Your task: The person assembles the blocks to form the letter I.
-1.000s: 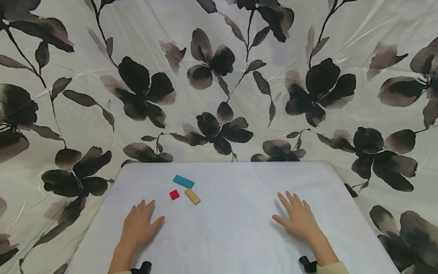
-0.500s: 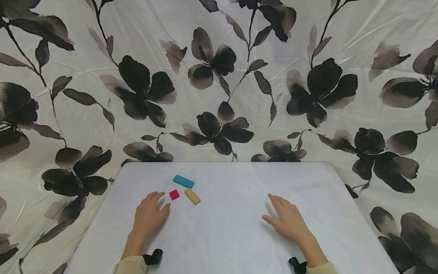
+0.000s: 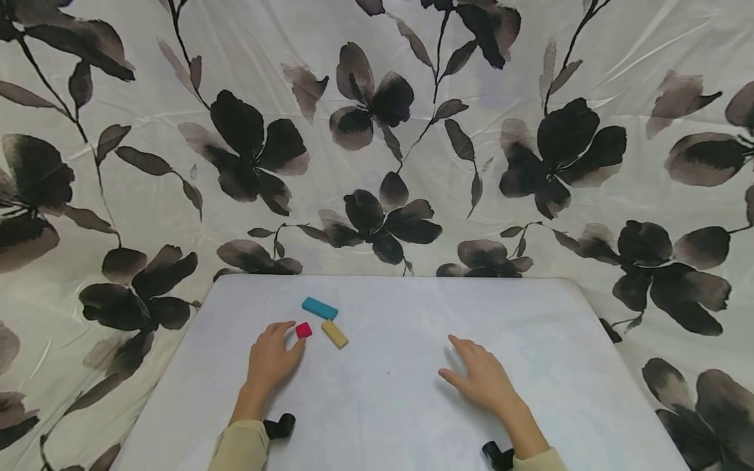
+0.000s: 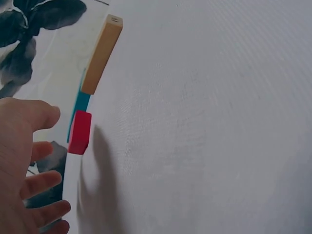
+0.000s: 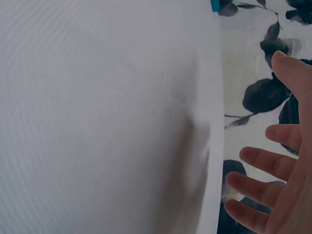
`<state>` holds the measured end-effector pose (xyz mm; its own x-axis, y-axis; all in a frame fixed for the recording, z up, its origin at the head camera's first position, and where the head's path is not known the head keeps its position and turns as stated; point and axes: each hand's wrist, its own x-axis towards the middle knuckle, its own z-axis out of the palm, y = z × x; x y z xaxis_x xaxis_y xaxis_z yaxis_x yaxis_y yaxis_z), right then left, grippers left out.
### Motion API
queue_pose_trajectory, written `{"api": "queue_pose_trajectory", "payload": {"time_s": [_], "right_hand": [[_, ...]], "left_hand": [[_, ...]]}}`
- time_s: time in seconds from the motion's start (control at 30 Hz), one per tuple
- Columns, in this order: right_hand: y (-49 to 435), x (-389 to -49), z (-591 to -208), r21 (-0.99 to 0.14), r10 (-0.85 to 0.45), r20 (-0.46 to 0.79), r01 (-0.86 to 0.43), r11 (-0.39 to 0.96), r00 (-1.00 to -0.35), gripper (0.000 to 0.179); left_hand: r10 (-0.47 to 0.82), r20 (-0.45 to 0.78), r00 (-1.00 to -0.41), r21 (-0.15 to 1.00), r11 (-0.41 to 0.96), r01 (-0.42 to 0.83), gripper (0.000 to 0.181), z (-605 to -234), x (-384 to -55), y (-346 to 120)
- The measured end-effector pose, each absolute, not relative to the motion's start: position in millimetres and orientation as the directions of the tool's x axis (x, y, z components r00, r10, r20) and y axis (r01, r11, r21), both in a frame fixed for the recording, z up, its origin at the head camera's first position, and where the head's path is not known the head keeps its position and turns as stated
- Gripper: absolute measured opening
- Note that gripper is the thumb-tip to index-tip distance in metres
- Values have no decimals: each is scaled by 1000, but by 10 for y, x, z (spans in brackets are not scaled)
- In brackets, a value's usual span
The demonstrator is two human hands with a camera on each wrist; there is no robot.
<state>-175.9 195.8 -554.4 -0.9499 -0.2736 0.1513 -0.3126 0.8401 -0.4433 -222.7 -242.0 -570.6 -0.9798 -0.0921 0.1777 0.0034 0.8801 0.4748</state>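
Note:
A small red block (image 3: 303,330) lies on the white table (image 3: 389,405), left of its middle. My left hand (image 3: 272,358) is just beside it, thumb and fingers spread with the block at the gap between their tips. In the left wrist view the red block (image 4: 80,132) shows in front of the thumb and the parted fingers. Behind and to the right lie a longer blue block (image 3: 320,308) and a yellow wooden block (image 3: 335,333), close together. Well to the right, my right hand (image 3: 482,376) is over the table with fingers extended and nothing in it.
A cloth with dark printed flowers (image 3: 253,150) hangs behind the table and shows along both its sides. Each wrist carries a small black camera mount (image 3: 279,426), below beige sleeves (image 3: 240,446).
My left hand has moved forward and right, up to the red block. The right hand has shifted left and slightly nearer. The blocks stay in place while the head view shifts slightly.

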Motion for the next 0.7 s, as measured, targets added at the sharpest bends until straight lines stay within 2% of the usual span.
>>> {"api": "queue_pose_trajectory", "payload": {"time_s": [0.17, 0.7], "right_hand": [[1873, -1745, -5545, -462, -270, 129, -299, 835, -954, 76], [1637, -1674, -5589, -447, -294, 155, -332, 831, -943, 67]], "left_hand": [[-114, 149, -982, 507, 862, -24, 54, -5737, -2319, -2357], [-197, 134, -971, 511, 853, -102, 70, -5832, -2566, -2237]]}}
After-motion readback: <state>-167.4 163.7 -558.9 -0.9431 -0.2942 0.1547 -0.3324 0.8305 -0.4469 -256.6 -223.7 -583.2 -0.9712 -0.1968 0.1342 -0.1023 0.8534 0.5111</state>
